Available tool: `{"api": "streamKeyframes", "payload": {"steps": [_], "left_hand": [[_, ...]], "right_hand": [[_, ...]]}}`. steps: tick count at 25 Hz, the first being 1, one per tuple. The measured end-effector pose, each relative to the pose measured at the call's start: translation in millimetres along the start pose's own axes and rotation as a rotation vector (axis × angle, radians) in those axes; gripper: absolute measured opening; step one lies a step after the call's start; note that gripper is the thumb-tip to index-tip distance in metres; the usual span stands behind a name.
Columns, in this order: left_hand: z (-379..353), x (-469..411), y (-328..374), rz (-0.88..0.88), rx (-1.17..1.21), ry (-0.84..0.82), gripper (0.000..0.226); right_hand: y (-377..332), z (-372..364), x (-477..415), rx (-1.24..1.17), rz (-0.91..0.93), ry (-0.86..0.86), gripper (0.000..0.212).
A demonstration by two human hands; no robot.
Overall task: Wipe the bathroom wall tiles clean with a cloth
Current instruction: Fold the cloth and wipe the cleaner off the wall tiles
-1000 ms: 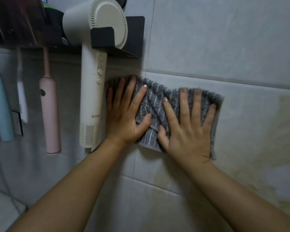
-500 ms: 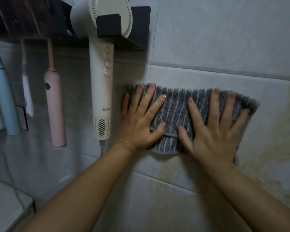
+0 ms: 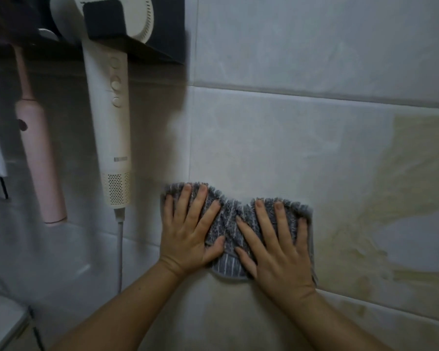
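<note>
A grey striped cloth (image 3: 228, 225) lies flat against the pale wall tiles (image 3: 276, 148), bunched in the middle. My left hand (image 3: 188, 236) presses its left half to the wall with fingers spread. My right hand (image 3: 274, 249) presses the right half the same way, its little finger at the cloth's right edge. Both hands sit just above a horizontal grout line. A yellow-brown stain (image 3: 390, 198) spreads over the tiles to the right of the cloth.
A white hair dryer (image 3: 114, 138) hangs from a black shelf (image 3: 150, 54) just left of my left hand, its cord (image 3: 120, 254) dropping down the wall. A pink electric toothbrush (image 3: 43, 168) hangs further left. A white ledge (image 3: 3, 323) shows at the bottom left.
Both hands have slid the cloth down the wall, from beside the dryer's handle to below its lower end. The hands have drawn closer and the cloth is more bunched.
</note>
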State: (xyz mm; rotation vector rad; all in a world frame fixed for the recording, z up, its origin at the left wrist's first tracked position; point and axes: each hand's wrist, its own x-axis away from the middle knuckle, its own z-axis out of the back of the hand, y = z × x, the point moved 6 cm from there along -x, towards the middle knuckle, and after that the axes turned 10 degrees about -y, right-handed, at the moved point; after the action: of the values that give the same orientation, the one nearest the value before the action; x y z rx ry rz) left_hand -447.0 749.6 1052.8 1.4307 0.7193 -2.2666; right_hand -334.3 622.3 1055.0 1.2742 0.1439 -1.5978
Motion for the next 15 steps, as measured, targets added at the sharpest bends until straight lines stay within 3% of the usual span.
{"api": "streamKeyframes", "payload": {"steps": [6, 11, 15], "left_hand": [[16.4, -60.0, 48.3, -0.063, 0.014, 0.025, 0.07], [55.0, -165.4, 51.9, 0.072, 0.061, 0.084, 0.069], [48.6, -161.7, 90.5, 0.018, 0.051, 0.067, 0.07]], "right_hand": [[79.6, 28.1, -3.0, 0.027, -0.132, 0.085, 0.067], [151.3, 73.6, -70.8, 0.05, -0.263, 0.187, 0.061], [165.8, 65.1, -32.5, 0.005, -0.365, 0.179, 0.061]]}}
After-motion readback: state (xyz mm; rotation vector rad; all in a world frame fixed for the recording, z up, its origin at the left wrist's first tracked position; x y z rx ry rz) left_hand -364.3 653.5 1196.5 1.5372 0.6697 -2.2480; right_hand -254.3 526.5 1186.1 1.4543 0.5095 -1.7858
